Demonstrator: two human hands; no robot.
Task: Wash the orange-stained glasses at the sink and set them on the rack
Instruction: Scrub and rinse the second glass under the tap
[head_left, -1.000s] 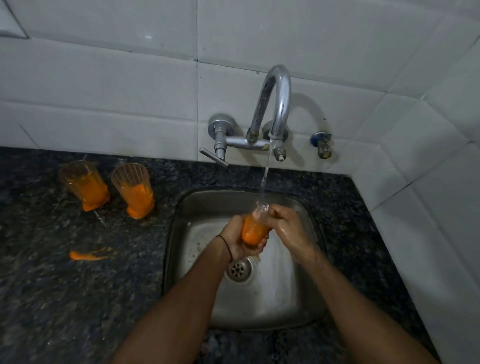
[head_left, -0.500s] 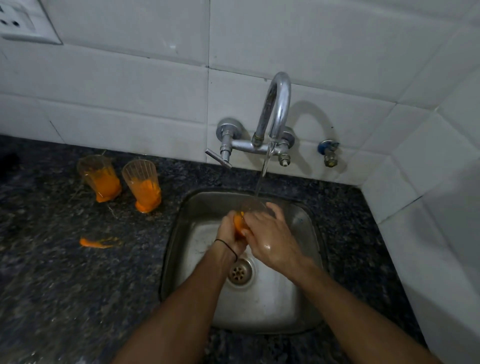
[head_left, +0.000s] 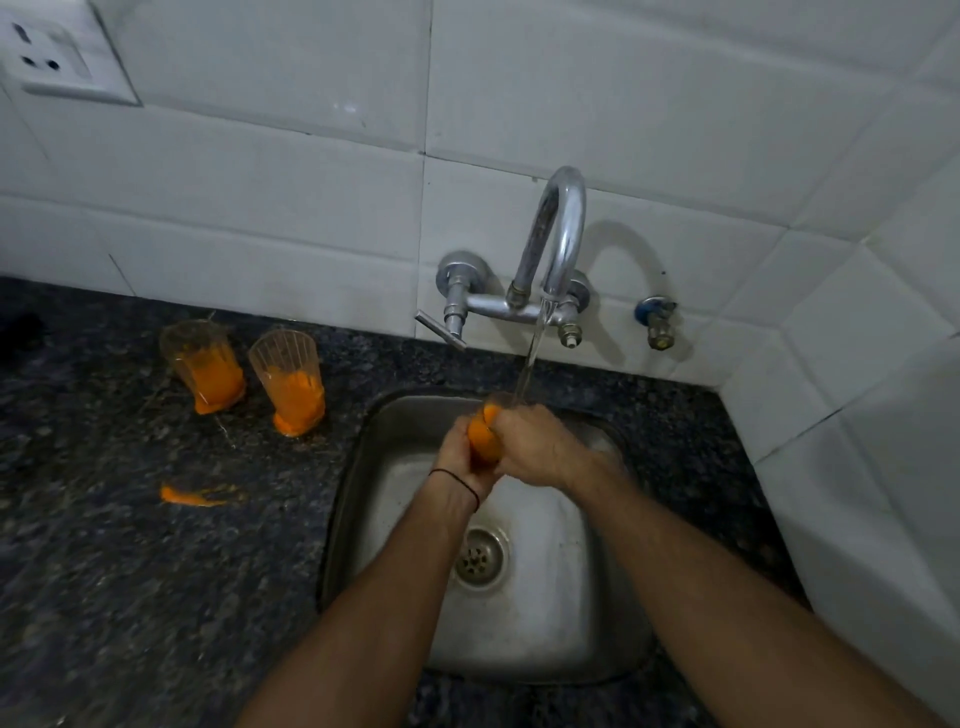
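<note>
A: Where is the glass being washed?

B: Over the steel sink (head_left: 363, 467), right under the tap (head_left: 558, 234). Both hands are clasped on the orange-stained glass (head_left: 483, 441): the left hand (head_left: 454, 452) grips it from the left side, the right hand (head_left: 540, 447) wraps over it from the right. Only a strip of orange shows between them.

A: Is water running?

B: Yes, a thin stream (head_left: 532, 353) falls from the spout and lands at the top of the glass, by the right hand's fingers.

A: And the other glasses?

B: Two stand upright on the dark stone bench (head_left: 130, 571), left of the sink and near the tiled wall. The far left glass (head_left: 205, 366) and the nearer glass (head_left: 291, 384) sit just beside each other, each orange in its lower half. An orange smear (head_left: 192, 496) lies on the bench in front of them.

A: Anything on the left wrist?

B: A thin black band (head_left: 460, 480).
</note>
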